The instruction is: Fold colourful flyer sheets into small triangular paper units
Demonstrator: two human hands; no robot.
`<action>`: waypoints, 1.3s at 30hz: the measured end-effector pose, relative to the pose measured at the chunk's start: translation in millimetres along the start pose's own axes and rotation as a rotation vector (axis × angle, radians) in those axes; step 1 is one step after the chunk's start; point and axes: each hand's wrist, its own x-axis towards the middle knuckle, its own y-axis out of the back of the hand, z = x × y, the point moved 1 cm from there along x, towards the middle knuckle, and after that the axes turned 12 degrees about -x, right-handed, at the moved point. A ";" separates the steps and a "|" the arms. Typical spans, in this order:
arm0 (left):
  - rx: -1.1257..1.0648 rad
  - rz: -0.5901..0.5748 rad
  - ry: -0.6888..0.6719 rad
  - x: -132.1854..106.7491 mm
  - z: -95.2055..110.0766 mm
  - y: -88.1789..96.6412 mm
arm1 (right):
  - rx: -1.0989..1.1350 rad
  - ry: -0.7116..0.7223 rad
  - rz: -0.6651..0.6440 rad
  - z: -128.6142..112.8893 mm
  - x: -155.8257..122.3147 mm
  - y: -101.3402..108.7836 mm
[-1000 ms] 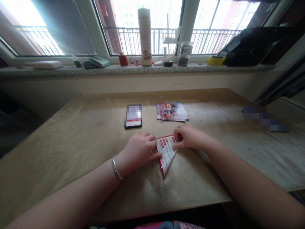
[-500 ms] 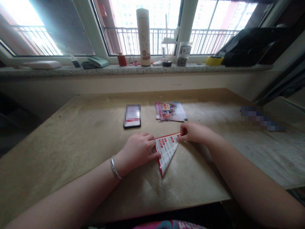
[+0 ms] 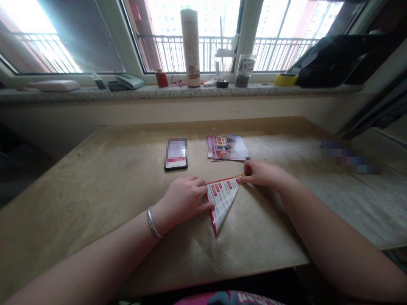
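A printed paper leaflet point(image 3: 223, 199), folded into a triangle, lies on the table in front of me. Its face is white with red labels, and red runs along the top and left edges. My left hand point(image 3: 185, 195) grips its left edge, the thumb lying over the paper and the fingers curled by the upper left corner. At the upper right corner, my right hand point(image 3: 262, 173) pinches the tip between thumb and forefinger. Whatever lies under the fingertips is hidden.
Beyond the leaflet are a phone point(image 3: 176, 154) with a blurred screen and a stack of printed cards point(image 3: 229, 148). A blurred dark item point(image 3: 349, 156) lies far right on the table point(image 3: 127, 169). Bottles and cups stand along the windowsill point(image 3: 143, 92).
My right hand has shifted slightly to the right and up at the leaflet's corner, baring more of the tip. The left hand stays in place.
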 end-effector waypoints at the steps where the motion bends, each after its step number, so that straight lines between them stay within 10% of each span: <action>1: -0.001 0.001 -0.001 -0.1 -0.5 -0.7 | -0.003 -0.001 -0.002 0.8 0.4 0.0; 25: 0.006 -0.014 0.008 0.0 -1.6 -1.9 | 0.125 -0.042 0.081 10.4 7.8 -0.9; 33: -0.006 0.003 -0.001 -0.6 -1.7 -1.6 | 0.342 0.600 0.082 -12.5 -7.6 5.4; 39: -0.024 0.054 -0.053 0.0 -6.9 -5.0 | 0.268 0.717 0.066 -17.2 -7.9 1.9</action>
